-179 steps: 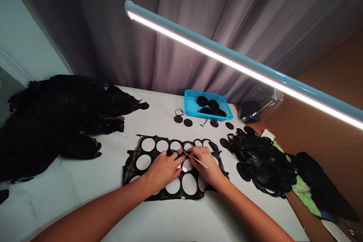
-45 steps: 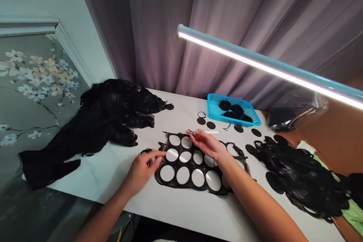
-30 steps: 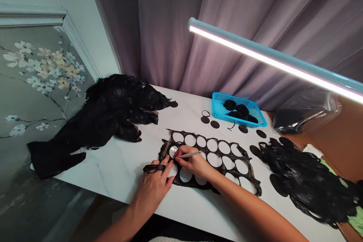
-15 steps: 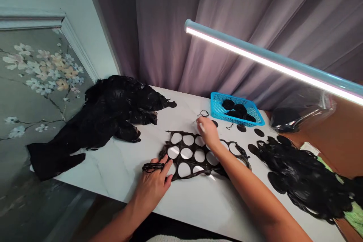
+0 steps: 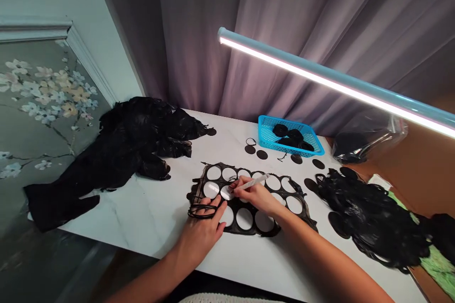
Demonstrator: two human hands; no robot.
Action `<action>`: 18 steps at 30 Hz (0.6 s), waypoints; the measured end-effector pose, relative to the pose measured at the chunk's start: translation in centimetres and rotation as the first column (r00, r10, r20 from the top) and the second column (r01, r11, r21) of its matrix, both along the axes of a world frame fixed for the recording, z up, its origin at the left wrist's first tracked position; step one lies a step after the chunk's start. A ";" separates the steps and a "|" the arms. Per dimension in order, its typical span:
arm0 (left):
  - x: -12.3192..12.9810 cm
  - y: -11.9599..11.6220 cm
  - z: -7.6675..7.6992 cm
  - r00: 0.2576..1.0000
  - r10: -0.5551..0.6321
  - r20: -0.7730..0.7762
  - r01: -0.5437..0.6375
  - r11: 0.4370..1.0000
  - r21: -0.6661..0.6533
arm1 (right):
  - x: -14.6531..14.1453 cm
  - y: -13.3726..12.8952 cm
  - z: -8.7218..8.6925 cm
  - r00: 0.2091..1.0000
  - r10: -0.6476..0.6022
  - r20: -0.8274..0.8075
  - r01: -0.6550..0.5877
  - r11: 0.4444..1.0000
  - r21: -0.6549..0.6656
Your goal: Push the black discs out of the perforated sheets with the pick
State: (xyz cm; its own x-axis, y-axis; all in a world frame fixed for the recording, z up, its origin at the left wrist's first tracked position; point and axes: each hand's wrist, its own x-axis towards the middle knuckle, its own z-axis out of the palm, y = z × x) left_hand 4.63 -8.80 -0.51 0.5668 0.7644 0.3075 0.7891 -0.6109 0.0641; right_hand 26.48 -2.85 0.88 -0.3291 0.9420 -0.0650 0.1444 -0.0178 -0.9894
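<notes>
Home-like rm: curtain (image 5: 277,4), floral pic (image 5: 46,113)

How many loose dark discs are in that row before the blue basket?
4: leftmost disc, second disc beside it, third disc by the front of the blue basket, fourth disc farthest right. None looks hidden.

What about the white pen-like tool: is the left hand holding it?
No, the right hand holds the white tool.

- Bare left forearm (image 5: 152,274) enters at lower left, angled forward and inward.
- Bare left hand (image 5: 199,239) palm down, fingers extended, thumb held out to the right.
- Bare right forearm (image 5: 330,246) slants in from lower right.
- Bare right hand (image 5: 256,196) pinched in pen grip, fingertips near left index.
</notes>
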 end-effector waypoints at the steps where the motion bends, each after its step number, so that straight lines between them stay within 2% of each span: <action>1: 0.1 -0.1 -0.3 1.000 0.006 -0.012 -0.006 1.000 -0.008 | -0.2 -0.4 -0.1 0.996 0.031 0.078 -0.036 0.997 0.068; 3: 0.1 -0.1 -0.8 0.999 0.021 -0.024 -0.021 1.000 -0.019 | -0.4 -0.9 -0.4 0.981 0.053 0.189 -0.086 0.981 0.173; 5: 0.1 -0.1 -1.1 0.999 0.029 -0.026 -0.030 0.999 -0.031 | -0.6 -1.2 -0.6 0.972 0.051 0.230 -0.105 0.969 0.225; 11: 0.1 0.0 -1.1 0.999 0.036 0.017 -0.034 0.997 -0.070 | -0.8 -1.2 -0.9 0.964 0.032 0.262 -0.105 0.957 0.270; 14: 0.1 0.1 -0.9 0.999 0.032 0.034 -0.029 0.996 -0.081 | -0.9 -1.5 -1.1 0.939 0.020 0.342 -0.137 0.936 0.323; 16: 0.1 0.2 -0.8 0.999 0.023 0.044 -0.020 0.996 -0.082 | -1.1 -1.9 -1.2 0.894 0.039 0.446 -0.235 0.889 0.393; 18: 0.0 0.2 -0.8 0.998 0.015 0.060 -0.009 0.996 -0.084 | -1.1 -1.9 -1.1 0.832 0.073 0.551 -0.377 0.802 0.463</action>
